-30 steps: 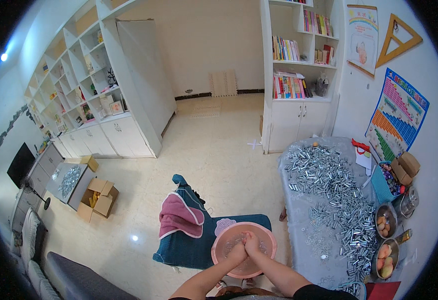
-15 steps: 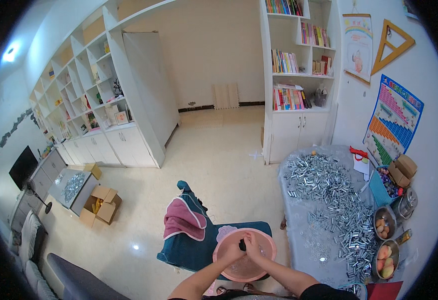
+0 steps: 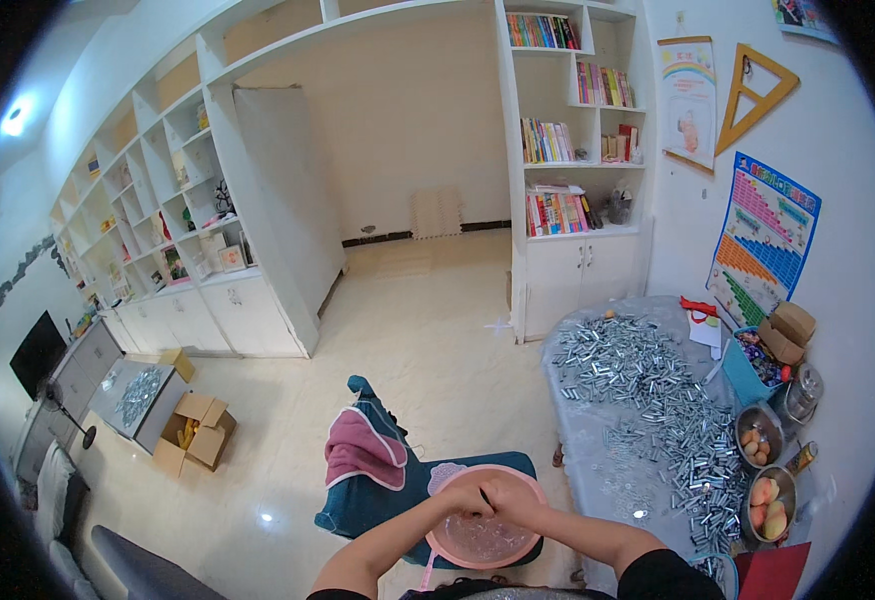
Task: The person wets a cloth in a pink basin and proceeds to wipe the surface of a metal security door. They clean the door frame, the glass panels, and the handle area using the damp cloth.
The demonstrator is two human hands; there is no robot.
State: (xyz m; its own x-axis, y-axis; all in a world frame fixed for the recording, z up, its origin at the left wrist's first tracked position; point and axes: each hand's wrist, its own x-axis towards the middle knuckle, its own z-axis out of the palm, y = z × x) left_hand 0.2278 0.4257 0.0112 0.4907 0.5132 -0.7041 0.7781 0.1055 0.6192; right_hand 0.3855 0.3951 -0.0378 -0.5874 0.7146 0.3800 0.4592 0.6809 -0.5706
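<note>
Two hands, left hand (image 3: 470, 497) and right hand (image 3: 506, 492), pinch small dark bit together above pink bowl (image 3: 485, 540); bit's direction unclear. Open brown box (image 3: 195, 432) on floor, colourful poster (image 3: 763, 238) on wall.

Open brown cardboard box (image 3: 194, 432) is seen on the floor at left, flaps up, yellow items inside. Dark flat screen (image 3: 36, 352) is mounted low on the left wall, switched off. Tall pale poster (image 3: 687, 102) with rainbow and figure is hung on the right wall beside the bookshelf. Colourful chart poster (image 3: 764, 237), blue border with grid of red, orange, green and blue cells, is pinned lower on the same wall. Small brown cardboard boxes (image 3: 787, 331) are stacked on the right edge of the surface, above a teal box (image 3: 741, 372) filled with wrapped items.
</note>
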